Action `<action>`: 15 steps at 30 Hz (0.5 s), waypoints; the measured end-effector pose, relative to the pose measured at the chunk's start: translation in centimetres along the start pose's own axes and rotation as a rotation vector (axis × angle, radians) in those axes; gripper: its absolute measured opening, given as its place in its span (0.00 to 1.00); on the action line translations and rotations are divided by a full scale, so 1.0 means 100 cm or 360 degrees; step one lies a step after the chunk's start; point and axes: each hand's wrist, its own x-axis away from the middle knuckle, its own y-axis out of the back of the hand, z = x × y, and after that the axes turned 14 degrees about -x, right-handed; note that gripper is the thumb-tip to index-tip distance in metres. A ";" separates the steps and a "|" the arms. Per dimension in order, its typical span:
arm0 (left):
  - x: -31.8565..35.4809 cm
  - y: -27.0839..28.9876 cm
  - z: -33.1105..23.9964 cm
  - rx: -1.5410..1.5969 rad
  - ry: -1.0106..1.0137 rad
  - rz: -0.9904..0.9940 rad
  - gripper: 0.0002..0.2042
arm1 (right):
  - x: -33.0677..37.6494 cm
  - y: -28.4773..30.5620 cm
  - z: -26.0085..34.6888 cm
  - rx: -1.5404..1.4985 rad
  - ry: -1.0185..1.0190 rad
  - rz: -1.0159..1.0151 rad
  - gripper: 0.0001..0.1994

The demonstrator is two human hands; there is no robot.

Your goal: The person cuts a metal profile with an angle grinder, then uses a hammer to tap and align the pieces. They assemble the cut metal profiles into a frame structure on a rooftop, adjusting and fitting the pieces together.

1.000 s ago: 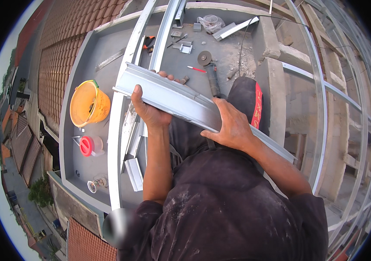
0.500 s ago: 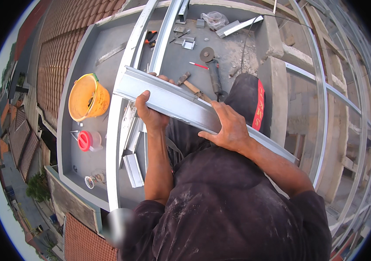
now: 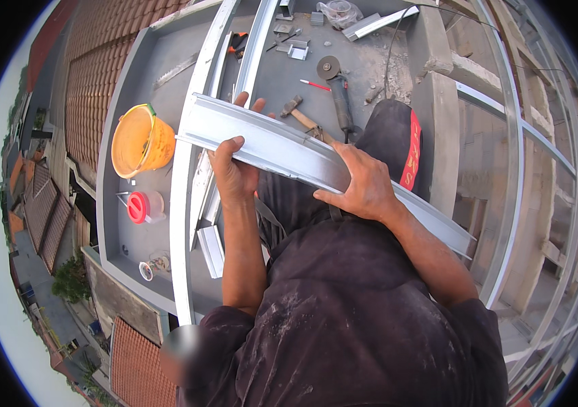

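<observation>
A long silver C-shaped metal channel (image 3: 275, 146) lies slantwise across my lap, its left end resting on or just above a pale metal beam. My left hand (image 3: 231, 173) holds it near that end. The thumb sits at the near edge and fingertips show past the far edge; the palm is partly hidden beneath. Farther right, my right hand (image 3: 365, 186) grips the channel from above, thumb on its near side. Beyond the channel lie a hammer (image 3: 300, 117) with a wooden handle and an angle grinder (image 3: 340, 102) with a disc. A red marker (image 3: 315, 85) lies near the grinder.
Left of the long beam (image 3: 182, 203) stand a yellow bucket (image 3: 160, 146) and a clear container with a red lid (image 3: 138, 207). Metal offcuts (image 3: 212, 251) lie by my left forearm. A low grey wall (image 3: 102, 224) edges the floor; metal framing (image 3: 516, 169) rises at right.
The view has shifted slightly. My left fingers have loosened and stand farther apart beyond the channel's far edge. The right hand keeps its grip, and the channel stays nearly in place.
</observation>
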 end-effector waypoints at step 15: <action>0.029 0.090 -0.001 -0.0110 0.0236 -0.0054 0.67 | 0.015 -0.013 0.017 0.0249 0.0155 -0.0147 0.45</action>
